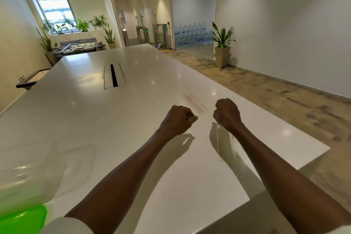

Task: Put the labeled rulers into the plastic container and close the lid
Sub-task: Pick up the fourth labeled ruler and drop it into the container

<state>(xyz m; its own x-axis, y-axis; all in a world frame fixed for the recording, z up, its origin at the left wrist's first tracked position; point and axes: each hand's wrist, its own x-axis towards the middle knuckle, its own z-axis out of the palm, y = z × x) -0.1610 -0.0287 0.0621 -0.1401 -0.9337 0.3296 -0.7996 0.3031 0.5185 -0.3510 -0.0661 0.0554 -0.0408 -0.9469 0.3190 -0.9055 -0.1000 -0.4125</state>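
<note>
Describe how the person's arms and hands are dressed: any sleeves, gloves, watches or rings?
Both forearms are bare to the hands. The left hand and right hand show no gloves, watch or visible rings. A white sleeve edge appears at the bottom left, apparently pushed up the left arm.

Two rulers are lying on the table (133,81): one ruler (195,103) beyond and between the fists, another ruler (225,144) nearer, under the right forearm. The plastic container (28,182) is sitting at near left, its lid (22,220) nearer still.
</note>
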